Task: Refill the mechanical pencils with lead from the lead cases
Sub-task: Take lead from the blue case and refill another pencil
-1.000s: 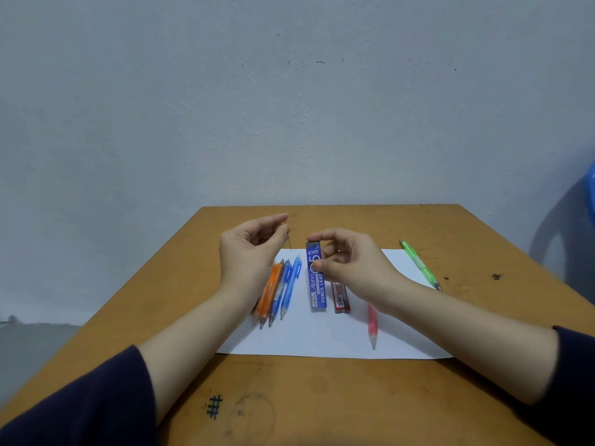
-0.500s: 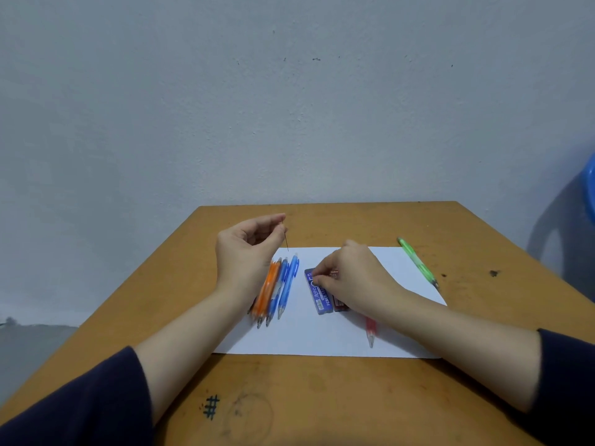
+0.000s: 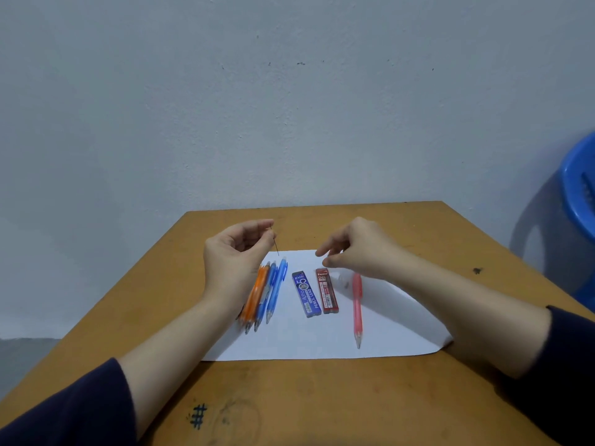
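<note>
Head view: left hand [image 3: 234, 254] pinches lead [image 3: 276, 246] aloft.

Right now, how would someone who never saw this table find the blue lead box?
Find the wooden table, then the white sheet of paper on it. Near the paper's middle two flat lead cases lie side by side. The blue lead case is the left one, printed PENCIL LEAD, unlike the red lead case marked 2B.
</note>
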Demonstrator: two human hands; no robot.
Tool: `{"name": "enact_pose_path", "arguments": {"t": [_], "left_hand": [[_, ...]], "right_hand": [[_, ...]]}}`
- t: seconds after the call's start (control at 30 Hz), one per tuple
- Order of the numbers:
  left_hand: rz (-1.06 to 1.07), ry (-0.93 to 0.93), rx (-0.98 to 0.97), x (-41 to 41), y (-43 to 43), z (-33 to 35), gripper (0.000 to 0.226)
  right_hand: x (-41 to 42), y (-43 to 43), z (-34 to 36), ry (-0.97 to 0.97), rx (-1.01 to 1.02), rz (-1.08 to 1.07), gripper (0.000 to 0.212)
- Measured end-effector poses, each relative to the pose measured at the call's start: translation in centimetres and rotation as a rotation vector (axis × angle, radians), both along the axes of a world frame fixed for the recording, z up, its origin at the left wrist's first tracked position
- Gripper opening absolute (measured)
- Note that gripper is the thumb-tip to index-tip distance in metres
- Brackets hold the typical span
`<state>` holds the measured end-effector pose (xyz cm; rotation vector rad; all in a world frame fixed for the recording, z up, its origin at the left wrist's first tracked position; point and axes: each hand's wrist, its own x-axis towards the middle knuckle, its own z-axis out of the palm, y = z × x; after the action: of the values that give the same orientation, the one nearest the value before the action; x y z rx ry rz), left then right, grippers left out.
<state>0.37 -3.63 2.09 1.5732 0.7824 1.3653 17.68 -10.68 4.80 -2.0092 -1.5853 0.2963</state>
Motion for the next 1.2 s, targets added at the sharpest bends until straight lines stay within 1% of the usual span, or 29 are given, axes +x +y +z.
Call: {"name": "enact_pose_path", "arguments": {"t": [0.13, 0.2, 0.27, 0.33, 0.5, 0.57, 0.67, 0.77, 0.8, 0.97, 1.03, 1.13, 1.2], "left_hand": [[-0.012, -0.011, 0.006, 0.1, -0.2, 0.1, 0.013], [-0.014, -0.011, 0.010, 0.0, -0.3, 0.2, 0.013], [-0.013, -0.009, 0.009, 0.0, -0.3, 0.2, 0.013], [-0.012, -0.005, 0.007, 0.0, -0.3, 0.2, 0.013], [-0.006, -0.005, 0.006, 0.0, -0.5, 0.2, 0.014], [0.001, -0.011, 0.011, 0.0, -0.4, 0.2, 0.014], [0.014, -0.018, 0.034, -0.1, -0.2, 0.2, 0.012], [0.017, -0.030, 0.050, -0.2, -0.1, 0.2, 0.010], [0.018, -0.036, 0.056, -0.2, -0.2, 0.3, 0.009], [0.013, -0.083, 0.089, -0.3, -0.5, 0.6, 0.009], [0.001, -0.107, 0.098, -0.3, -0.7, 0.8, 0.008], [-0.021, -0.142, 0.108, -0.3, -1.0, 1.1, 0.008], [-0.037, -0.173, 0.105, -0.3, -1.2, 1.3, 0.008]], "right_hand": [[1.0, -0.5, 0.7, -0.136, -0.175, -0.055, 0.032], [1.2, -0.9, 0.8, -0.146, -0.268, -0.073, 0.041], [1.1, -1.0, 0.5, -0.102, -0.342, -0.093, 0.050], [1.1, -0.9, 0.3, -0.056, -0.389, -0.110, 0.054], [1.3, -0.7, 0.1, 0.106, -0.431, -0.119, 0.044], [1.6, -0.8, 0.3, 0.166, -0.390, -0.121, 0.040], [1.9, -0.9, 0.8, 0.279, -0.219, -0.084, 0.030], [1.3, -1.0, 1.2, 0.448, -0.052, -0.028, 0.034], [0.9, -1.0, 1.2, 0.479, -0.017, -0.001, 0.036], [-0.8, -0.9, 0.2, 0.460, 0.140, 0.104, 0.041], [-1.1, -0.9, -0.5, 0.418, 0.210, 0.124, 0.040], [-1.3, -0.8, -1.4, 0.334, 0.371, 0.158, 0.036], [-1.4, -0.8, -1.8, 0.267, 0.435, 0.178, 0.038]]}}
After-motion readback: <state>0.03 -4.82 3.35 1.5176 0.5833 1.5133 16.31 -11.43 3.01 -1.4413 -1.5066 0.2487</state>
